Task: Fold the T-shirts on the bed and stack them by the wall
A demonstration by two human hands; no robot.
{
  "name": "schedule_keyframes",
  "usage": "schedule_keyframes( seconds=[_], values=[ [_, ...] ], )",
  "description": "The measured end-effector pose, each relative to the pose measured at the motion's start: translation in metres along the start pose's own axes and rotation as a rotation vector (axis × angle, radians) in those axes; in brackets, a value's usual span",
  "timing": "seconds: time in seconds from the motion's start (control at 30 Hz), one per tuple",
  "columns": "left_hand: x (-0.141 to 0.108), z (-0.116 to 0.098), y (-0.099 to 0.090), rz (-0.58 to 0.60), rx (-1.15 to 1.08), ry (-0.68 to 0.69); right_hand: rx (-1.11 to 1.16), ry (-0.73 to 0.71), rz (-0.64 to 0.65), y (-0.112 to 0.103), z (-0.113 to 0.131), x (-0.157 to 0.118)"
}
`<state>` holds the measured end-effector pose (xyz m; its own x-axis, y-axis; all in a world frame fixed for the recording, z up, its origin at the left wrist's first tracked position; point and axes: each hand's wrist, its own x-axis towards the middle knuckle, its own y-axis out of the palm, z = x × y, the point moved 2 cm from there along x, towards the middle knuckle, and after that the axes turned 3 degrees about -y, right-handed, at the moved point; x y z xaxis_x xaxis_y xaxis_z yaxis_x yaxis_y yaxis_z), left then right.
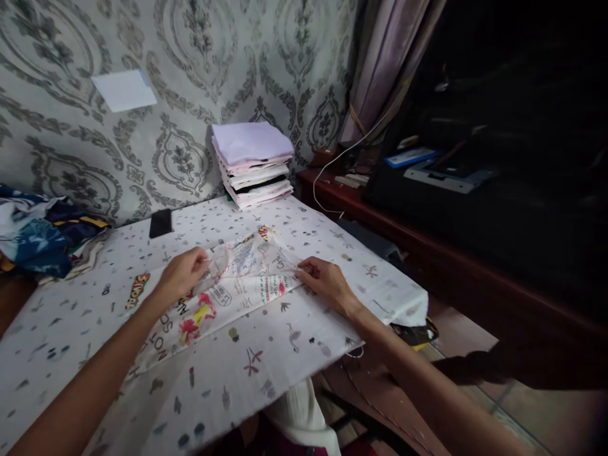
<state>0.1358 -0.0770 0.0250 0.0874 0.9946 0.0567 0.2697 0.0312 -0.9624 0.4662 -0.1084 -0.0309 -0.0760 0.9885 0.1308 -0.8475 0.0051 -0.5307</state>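
A white garment (242, 272), perhaps a shirt, lies lengthwise on the patterned table cover, printed with colourful lettering, small drawings and a red-and-yellow figure. My left hand (186, 271) has its fingers closed on the garment's edge near the middle. Opposite it, my right hand (323, 278) pinches the right end between thumb and fingers. Between the two hands the fabric is slightly raised and wrinkled. My left forearm covers part of the garment's near left portion.
Behind the garment stands a stack of folded clothes (254, 152), lilac on top. A dark phone (161, 223) lies near the wall, with a heap of crumpled clothes (42, 231) at far left. A reddish-brown wooden cabinet (380, 215) with a white cable (319, 177) borders the right side.
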Motion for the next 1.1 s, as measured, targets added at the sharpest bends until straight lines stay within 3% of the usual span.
schedule_keyframes(
  seconds=[0.1,0.23,0.43,0.6,0.73,0.93,1.0,1.1],
  values=[
    [0.048,-0.028,0.027,0.020,0.010,0.012,0.006,0.006,0.010,0.000,-0.002,0.001],
    [0.072,-0.046,0.049,0.038,0.048,-0.030,-0.003,-0.017,0.017,-0.001,-0.003,0.001],
    [0.072,-0.039,0.055,-0.053,0.075,-0.005,-0.017,-0.022,0.000,-0.001,-0.003,0.002],
    [0.071,-0.037,0.054,-0.031,0.117,-0.005,-0.041,-0.011,-0.018,0.000,-0.004,0.003],
    [0.075,-0.030,0.046,0.048,0.018,0.025,-0.046,-0.009,-0.017,0.000,-0.005,0.003],
    [0.075,0.001,0.040,0.213,-0.221,0.072,-0.027,0.008,-0.026,0.002,-0.005,0.005],
    [0.071,0.006,0.041,0.176,-0.242,0.067,-0.024,0.007,-0.020,0.003,-0.006,0.005],
    [0.061,0.003,0.039,0.086,-0.104,0.018,-0.015,-0.003,-0.008,0.001,-0.008,0.002]
  ],
)
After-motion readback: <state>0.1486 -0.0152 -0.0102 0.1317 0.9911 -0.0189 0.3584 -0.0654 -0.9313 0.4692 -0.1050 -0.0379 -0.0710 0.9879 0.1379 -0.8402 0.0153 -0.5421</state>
